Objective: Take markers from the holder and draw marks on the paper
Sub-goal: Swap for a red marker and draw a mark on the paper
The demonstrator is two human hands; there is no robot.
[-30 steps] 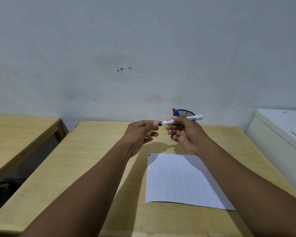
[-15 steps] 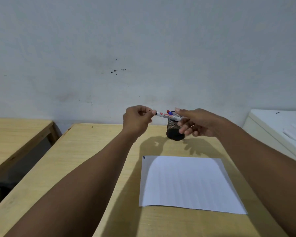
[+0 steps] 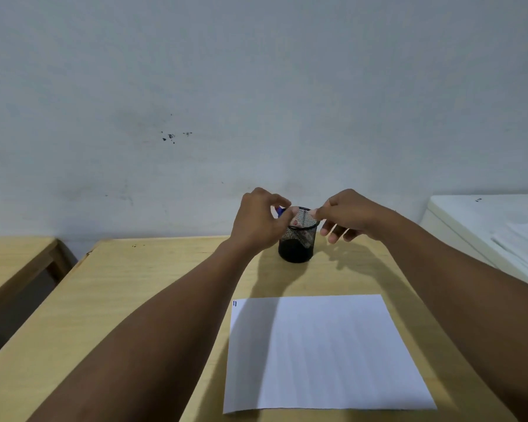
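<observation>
A black mesh holder stands at the back of the wooden table. Both hands hover over its rim. My left hand curls its thumb and fingers around the blue cap of a marker that sticks out of the holder. My right hand pinches the top end of a white marker, which slants down into the holder. In front lies a white paper with two short dark strokes in its top left corner.
A plain wall rises directly behind the holder. A second wooden table stands to the left across a gap. A white cabinet or appliance with papers on it sits to the right.
The white marker, held level between both hands before, now points down into the holder. Both hands moved forward over the holder, and my left hand shifted to the blue cap.
</observation>
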